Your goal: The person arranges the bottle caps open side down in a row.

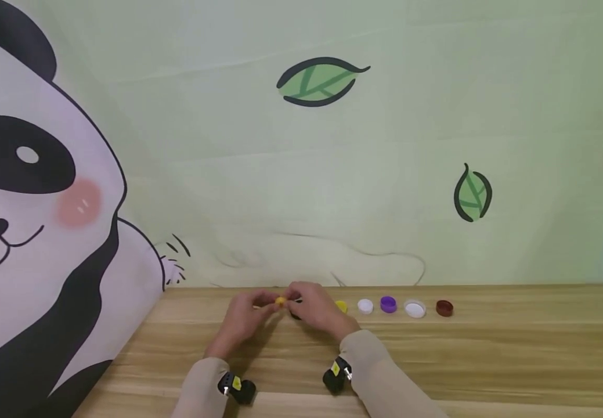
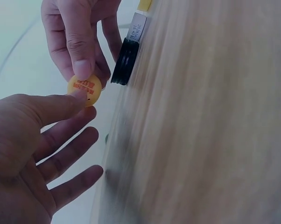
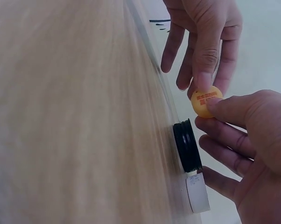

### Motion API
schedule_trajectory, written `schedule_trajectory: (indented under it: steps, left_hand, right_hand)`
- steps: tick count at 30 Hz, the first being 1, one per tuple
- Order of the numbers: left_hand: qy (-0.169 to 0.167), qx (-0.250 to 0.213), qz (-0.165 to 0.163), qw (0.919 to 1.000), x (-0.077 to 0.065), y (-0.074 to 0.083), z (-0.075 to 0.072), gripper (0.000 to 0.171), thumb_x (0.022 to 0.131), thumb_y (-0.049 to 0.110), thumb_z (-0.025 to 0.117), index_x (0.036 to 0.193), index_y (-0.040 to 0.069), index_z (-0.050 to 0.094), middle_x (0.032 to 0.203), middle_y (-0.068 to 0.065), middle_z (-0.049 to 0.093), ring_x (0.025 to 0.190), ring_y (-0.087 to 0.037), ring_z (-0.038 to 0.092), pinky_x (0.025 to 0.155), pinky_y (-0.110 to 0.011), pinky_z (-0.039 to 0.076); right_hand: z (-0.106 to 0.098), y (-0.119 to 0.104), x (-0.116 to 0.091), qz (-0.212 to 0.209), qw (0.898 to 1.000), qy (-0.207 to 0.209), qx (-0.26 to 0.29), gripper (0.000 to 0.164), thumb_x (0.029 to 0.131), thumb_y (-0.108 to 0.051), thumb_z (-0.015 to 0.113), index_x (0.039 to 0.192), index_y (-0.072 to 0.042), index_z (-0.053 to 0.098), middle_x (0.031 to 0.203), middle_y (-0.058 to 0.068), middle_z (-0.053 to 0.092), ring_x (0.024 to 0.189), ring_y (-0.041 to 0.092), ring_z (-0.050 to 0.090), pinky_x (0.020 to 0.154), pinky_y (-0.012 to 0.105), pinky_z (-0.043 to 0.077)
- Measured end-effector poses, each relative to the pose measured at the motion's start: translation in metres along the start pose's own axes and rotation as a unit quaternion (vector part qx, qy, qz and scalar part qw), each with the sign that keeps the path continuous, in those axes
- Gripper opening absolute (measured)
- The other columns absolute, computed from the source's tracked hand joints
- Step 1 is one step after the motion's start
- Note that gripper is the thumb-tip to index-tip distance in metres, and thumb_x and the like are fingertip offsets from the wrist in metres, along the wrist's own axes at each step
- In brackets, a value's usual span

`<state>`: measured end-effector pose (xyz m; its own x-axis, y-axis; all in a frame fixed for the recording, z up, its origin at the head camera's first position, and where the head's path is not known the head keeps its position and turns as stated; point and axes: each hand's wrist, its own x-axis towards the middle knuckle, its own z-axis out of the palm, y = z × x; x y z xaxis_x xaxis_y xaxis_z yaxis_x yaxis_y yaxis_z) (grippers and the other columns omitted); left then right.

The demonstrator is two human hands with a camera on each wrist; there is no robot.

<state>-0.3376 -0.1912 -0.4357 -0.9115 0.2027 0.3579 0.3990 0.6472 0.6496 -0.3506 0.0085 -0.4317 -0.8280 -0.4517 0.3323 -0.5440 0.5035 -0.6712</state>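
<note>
A small round orange-yellow cap (image 2: 90, 86) with red printing is held up above the table, close to its far edge. My left hand (image 1: 242, 318) pinches it between thumb and forefinger, the other fingers spread loosely. From the opposite side, the thumb and fingers of my right hand (image 1: 318, 306) grip the same cap. Just under the right hand stands a black ridged lid (image 3: 187, 145), partly hidden in the head view. Beside that lid sits a white cap (image 3: 197, 193) with small print on its side, hidden by the right hand in the head view.
A row of caps continues to the right along the far edge: yellow (image 1: 341, 306), white (image 1: 365, 306), purple (image 1: 388, 304), a wider white one (image 1: 415, 309) and dark red (image 1: 444, 308). Behind the wooden table (image 1: 515, 354) hangs a pale green panda-print backdrop (image 1: 217, 174).
</note>
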Motion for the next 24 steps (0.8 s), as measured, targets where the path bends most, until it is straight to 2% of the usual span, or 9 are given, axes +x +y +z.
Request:
schedule_trajectory:
  steps: [4,9,19,24]
  left_hand:
    - [0.017,-0.01,0.017,0.9997,0.001,0.0,0.0,0.024,0.093,-0.001,0.079,0.115,0.009,0.078,0.091,-0.004,0.076,0.09,-0.025,0.074,0.081,-0.045,0.058]
    - [0.016,-0.023,0.035,0.999,-0.001,-0.001,-0.001,0.031,0.09,-0.007,0.08,0.116,0.011,0.079,0.095,-0.005,0.077,0.089,-0.025,0.074,0.082,-0.046,0.061]
    - [0.01,-0.028,0.031,0.9991,-0.009,-0.003,-0.004,0.04,0.083,-0.009,0.085,0.118,0.01,0.081,0.097,-0.003,0.077,0.087,-0.022,0.074,0.077,-0.036,0.062]
    - [0.013,-0.018,0.023,0.9995,-0.011,-0.001,-0.003,0.036,0.084,-0.004,0.087,0.116,0.011,0.082,0.09,0.0,0.075,0.083,-0.019,0.072,0.076,-0.034,0.06]
  right_hand:
    - [0.001,-0.001,0.001,0.007,1.0,0.011,0.012,0.007,0.102,-0.008,0.072,0.109,-0.006,0.074,0.106,0.007,0.076,0.105,0.024,0.071,0.094,0.043,0.057]
    - [0.004,0.001,0.002,0.018,0.999,0.017,0.031,0.012,0.103,-0.009,0.071,0.114,-0.005,0.072,0.105,0.006,0.076,0.102,0.023,0.071,0.089,0.043,0.058]
    - [0.01,0.0,0.0,0.038,0.997,-0.004,0.073,0.015,0.104,-0.012,0.069,0.119,-0.009,0.073,0.098,-0.001,0.075,0.091,0.014,0.068,0.077,0.033,0.056]
    - [0.008,-0.001,-0.003,0.027,0.998,-0.014,0.055,0.018,0.1,-0.009,0.075,0.118,-0.007,0.073,0.102,0.002,0.076,0.097,0.017,0.07,0.085,0.037,0.057]
